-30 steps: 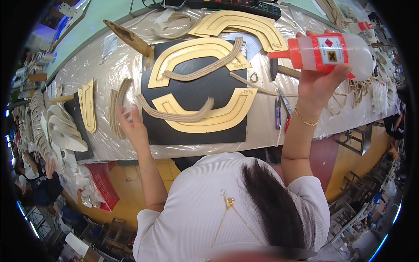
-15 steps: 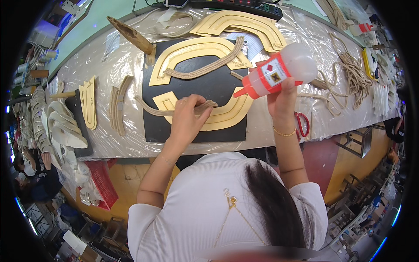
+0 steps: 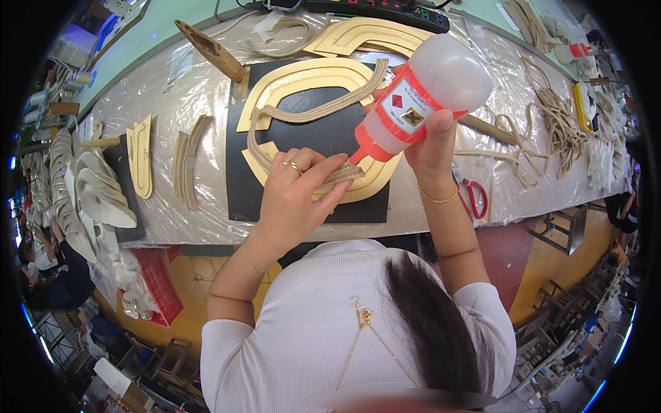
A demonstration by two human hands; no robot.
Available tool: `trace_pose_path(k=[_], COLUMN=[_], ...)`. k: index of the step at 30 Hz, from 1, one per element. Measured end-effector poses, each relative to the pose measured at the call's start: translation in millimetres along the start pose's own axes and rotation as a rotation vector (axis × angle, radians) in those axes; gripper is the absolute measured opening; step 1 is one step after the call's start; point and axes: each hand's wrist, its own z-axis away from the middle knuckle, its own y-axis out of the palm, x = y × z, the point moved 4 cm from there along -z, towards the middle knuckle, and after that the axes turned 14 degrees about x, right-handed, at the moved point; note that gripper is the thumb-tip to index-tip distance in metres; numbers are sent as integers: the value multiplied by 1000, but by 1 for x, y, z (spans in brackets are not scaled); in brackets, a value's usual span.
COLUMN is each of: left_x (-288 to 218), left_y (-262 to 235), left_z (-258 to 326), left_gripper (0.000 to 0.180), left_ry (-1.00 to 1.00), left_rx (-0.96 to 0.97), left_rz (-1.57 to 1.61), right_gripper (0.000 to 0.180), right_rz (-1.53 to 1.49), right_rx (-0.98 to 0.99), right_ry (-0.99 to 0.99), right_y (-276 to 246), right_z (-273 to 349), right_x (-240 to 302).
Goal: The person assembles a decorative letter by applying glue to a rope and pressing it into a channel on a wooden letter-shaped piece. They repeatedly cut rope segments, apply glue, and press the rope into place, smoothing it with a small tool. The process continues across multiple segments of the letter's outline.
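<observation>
My left hand (image 3: 301, 187) pinches the end of a beige braided strap (image 3: 255, 141) between thumb and fingers, above a curved cream template (image 3: 375, 176). Tilted downward in my right hand (image 3: 434, 148) is a translucent squeeze bottle (image 3: 420, 96) with red bands and a red nozzle. The nozzle tip is at the strap's held end, right by my left fingertips; whether liquid comes out cannot be seen. Another strap (image 3: 323, 109) lies across a second curved template (image 3: 296, 73). Both templates rest on a black board (image 3: 241, 210).
Red-handled scissors (image 3: 475, 196) lie to the right, below a tangle of beige cord (image 3: 551, 120). A wooden peg (image 3: 210, 49) slants up behind the board. Bundled straps (image 3: 186, 165) and a narrow template (image 3: 141, 158) are on the left. A power strip (image 3: 385, 12) runs along the back.
The bottle has come down and left, bringing its nozzle to the strap end. My left hand has shifted slightly right with the strap, whose far end now curves up toward the upper template.
</observation>
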Motion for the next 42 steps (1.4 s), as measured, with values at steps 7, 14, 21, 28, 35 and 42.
trace_pose_path(k=[7, 14, 21, 28, 35, 42], left_x=[-5, -8, -12, 24, 116, 148], left_y=[-4, -6, -12, -8, -11, -5], left_z=[-1, -3, 2, 32, 46, 48], left_gripper=[35, 35, 39, 42, 41, 35], left_ry=[10, -29, 103, 85, -838, -876], left_rx=[-34, -41, 112, 432, -68, -248], left_rz=[-2, 18, -121, -190, -81, 85], right_gripper=[106, 110, 109, 99, 96, 92], right_rz=[126, 157, -203, -219, -192, -147], right_rx=[-14, 26, -36, -225, -213, -211], right_ry=[66, 109, 109, -3, 42, 70], right_y=[1, 3, -20, -64, -60, -57], right_z=[-4, 7, 25, 33, 31, 33], right_x=[15, 22, 22, 29, 14, 5])
